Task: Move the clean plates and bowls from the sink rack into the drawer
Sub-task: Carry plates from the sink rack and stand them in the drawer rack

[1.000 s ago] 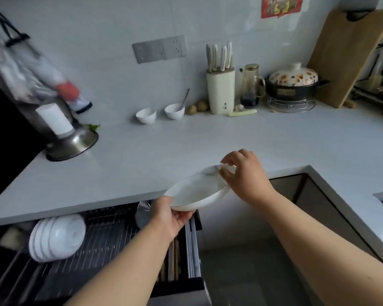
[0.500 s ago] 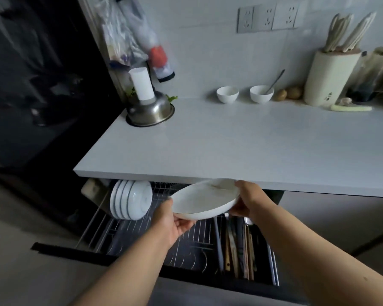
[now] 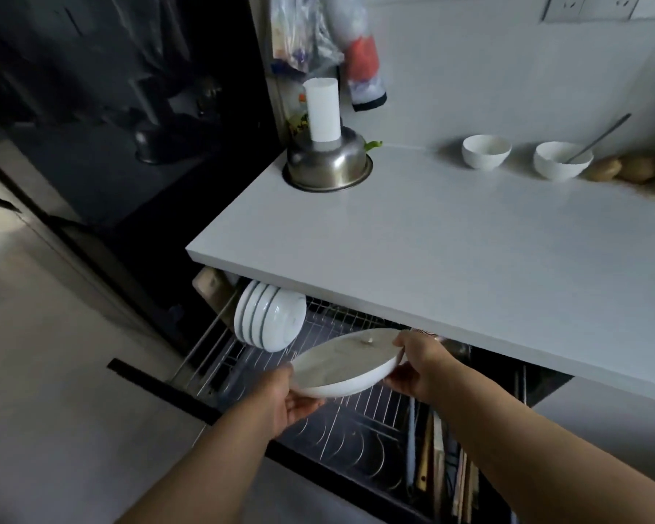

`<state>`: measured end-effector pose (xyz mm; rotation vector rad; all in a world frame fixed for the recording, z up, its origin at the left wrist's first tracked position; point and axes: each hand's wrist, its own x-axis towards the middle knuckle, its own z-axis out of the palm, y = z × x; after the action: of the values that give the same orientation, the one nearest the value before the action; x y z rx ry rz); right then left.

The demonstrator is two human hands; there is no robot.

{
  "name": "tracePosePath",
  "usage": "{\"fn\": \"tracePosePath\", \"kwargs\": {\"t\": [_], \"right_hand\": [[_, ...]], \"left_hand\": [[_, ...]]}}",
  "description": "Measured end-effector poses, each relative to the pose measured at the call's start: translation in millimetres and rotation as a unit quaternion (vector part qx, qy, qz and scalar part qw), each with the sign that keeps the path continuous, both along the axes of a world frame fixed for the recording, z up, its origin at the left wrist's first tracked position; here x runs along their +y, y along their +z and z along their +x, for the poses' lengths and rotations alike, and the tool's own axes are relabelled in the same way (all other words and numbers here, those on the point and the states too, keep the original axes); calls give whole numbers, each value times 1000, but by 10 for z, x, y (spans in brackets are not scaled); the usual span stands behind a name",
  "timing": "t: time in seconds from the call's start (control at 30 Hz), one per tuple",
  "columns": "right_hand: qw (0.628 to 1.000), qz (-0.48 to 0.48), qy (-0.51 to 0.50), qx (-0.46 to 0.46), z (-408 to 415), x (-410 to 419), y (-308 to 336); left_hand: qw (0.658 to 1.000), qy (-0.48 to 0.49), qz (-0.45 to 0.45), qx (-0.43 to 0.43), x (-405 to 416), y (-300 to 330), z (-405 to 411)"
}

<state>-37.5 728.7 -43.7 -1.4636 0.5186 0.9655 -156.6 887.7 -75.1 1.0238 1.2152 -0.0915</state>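
Note:
A white shallow plate [image 3: 346, 363] hangs tilted over the open drawer's wire rack [image 3: 341, 425]. My left hand [image 3: 286, 400] grips its near left rim from below. My right hand [image 3: 418, 363] grips the far right rim, thumb on top. Several white bowls [image 3: 269, 321] stand on edge in the drawer's back left corner, partly under the counter edge. The drawer's right section holds chopsticks and utensils [image 3: 437, 459].
The white counter [image 3: 450, 251] overhangs the drawer's back. On it sit a steel bowl with a white cylinder [image 3: 328, 160], two small white bowls [image 3: 486, 151], one with a spoon [image 3: 562, 164], and potatoes [image 3: 621, 168]. A dark appliance [image 3: 110, 119] stands at the left. Pale floor [image 3: 53, 391] lies below it.
The plate has come down from counter height to just above the drawer rack, held by both hands throughout. My view has swung left and down toward the drawer.

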Motion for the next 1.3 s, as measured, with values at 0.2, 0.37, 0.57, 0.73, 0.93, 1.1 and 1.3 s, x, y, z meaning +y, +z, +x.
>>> {"fn": "tracePosePath", "kwargs": {"t": [0.2,0.37,0.57,0.73,0.93,1.1,1.3], "right_hand": [[999,-7,39,-16,168,264,-289],[994,-50,82,-51,201,566,-644],[971,-101,166,-137,191,1065,-915],[961,-135,179,-159,276,1497,-1117],[939,-190,216,-187,398,1933,-1298],[914,-252,231,-220,438,2193,-1428],[896,-280,243,-243,528,2415,-1545]], "left_hand": [[921,-152,336,123,394,-254,35],[832,-252,468,159,566,-330,-99],[766,-298,547,156,983,-539,-214],[755,-324,556,126,1369,-761,-238],[716,-345,597,109,1709,-987,-266],[705,-376,595,85,1838,-1143,-239],[699,-382,600,76,1874,-1207,-232]]}}
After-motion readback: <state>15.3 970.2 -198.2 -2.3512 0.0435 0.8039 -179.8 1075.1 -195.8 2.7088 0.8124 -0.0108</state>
